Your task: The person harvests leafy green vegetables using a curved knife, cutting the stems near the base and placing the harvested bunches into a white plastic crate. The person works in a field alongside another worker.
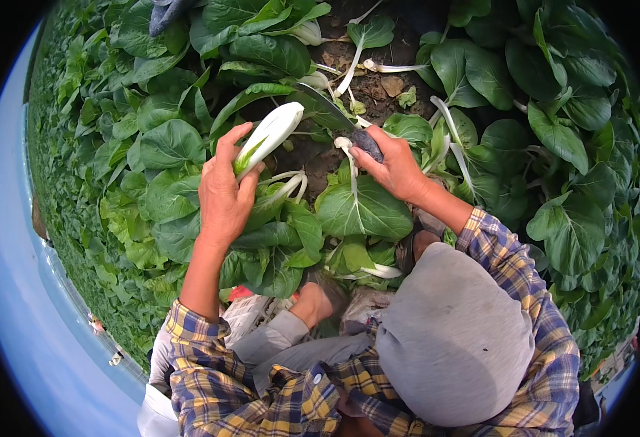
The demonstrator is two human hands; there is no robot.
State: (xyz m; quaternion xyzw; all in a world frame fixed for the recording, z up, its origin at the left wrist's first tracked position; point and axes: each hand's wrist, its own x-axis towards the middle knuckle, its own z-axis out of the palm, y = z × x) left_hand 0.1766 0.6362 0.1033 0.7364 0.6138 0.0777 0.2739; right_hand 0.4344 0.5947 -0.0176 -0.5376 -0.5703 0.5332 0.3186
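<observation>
My left hand (pixel 224 194) grips a head of bok choy (pixel 276 131), its smooth white base tilted up and to the right. The leaf end of that head is mostly hidden by my palm. In my right hand (pixel 391 164) is a knife with a dark, curved blade (pixel 325 106) and a grey, wrapped-looking handle (pixel 367 145). The blade points up and left, beyond the white base; I cannot tell whether they touch. Just below the handle lies a loose leaf (pixel 361 205) on a pale stalk.
Cut leaves and stalks (pixel 353 71) litter the dark soil (pixel 331 52) ahead. Dense bok choy plants (pixel 172 145) grow on both sides. My grey-clothed knee (pixel 454 333) rises at lower right. A whitish plastic basket (pixel 246 311) is partly visible by my left leg. A grey object (pixel 161 16) is cut off at top.
</observation>
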